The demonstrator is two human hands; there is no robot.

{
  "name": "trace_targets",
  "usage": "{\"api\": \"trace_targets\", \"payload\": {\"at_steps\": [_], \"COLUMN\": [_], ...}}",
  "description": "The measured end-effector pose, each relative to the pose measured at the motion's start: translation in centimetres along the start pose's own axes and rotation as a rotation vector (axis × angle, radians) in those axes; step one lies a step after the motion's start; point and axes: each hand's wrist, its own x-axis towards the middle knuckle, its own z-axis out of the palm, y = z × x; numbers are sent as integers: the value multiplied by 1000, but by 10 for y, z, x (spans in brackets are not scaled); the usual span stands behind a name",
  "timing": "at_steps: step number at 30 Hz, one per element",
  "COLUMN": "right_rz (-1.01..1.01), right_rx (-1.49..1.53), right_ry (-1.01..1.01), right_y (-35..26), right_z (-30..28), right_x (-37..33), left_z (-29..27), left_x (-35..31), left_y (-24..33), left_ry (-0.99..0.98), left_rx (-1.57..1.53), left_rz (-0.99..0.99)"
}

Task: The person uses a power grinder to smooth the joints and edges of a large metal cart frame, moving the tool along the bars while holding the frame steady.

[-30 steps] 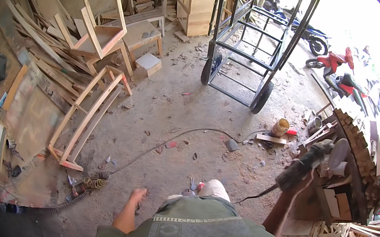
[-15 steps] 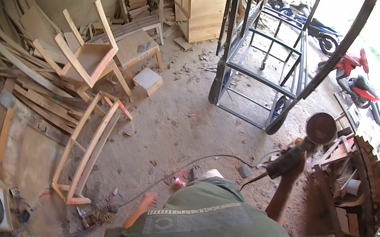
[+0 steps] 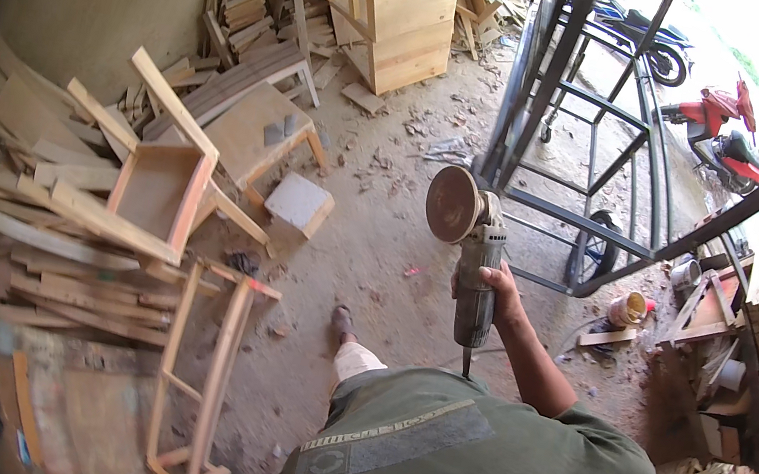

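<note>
Above the dusty, chip-strewn floor (image 3: 376, 257), the right hand (image 3: 500, 292) is wrapped around a grinder (image 3: 474, 305), disc end upward, between a wooden frame (image 3: 219, 381) and a black metal frame (image 3: 585, 226). The left hand is out of view, so I cannot tell its grip. Beyond stand 1 wooden cabinet (image 3: 402, 23) and, in the glare, what look like 2 motorbikes (image 3: 715, 119).
</note>
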Motion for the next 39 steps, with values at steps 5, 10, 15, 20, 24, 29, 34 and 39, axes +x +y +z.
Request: {"api": "trace_targets", "payload": {"at_steps": [5,10,15,20,24,29,34,39], "right_rz": [-57,-218,-299,-275,-389,-433,-443,-533], "right_rx": [105,144,170,281,305,613,461,448], "right_ry": [38,145,119,204,221,158,347,405], "right_y": [21,-7,-45,-33,-53,-135,-193,-236], "right_z": [46,92,113,41,3,-10,-27,-35], "right_x": [161,270,367,473,593,714,818,922], "left_z": [-93,-191,-267,-216,-121,-47,-21,4], "left_x": [93,157,255,363,433,477,501,564], "left_y": [160,351,525,703,786,847,1001,1127], "left_ry": [1,-6,103,112,-60,-302,-319,-327], "left_rx": [72,125,165,151,47,334,564,709], "left_rz": [48,42,34,159,135,155,182,218]}}
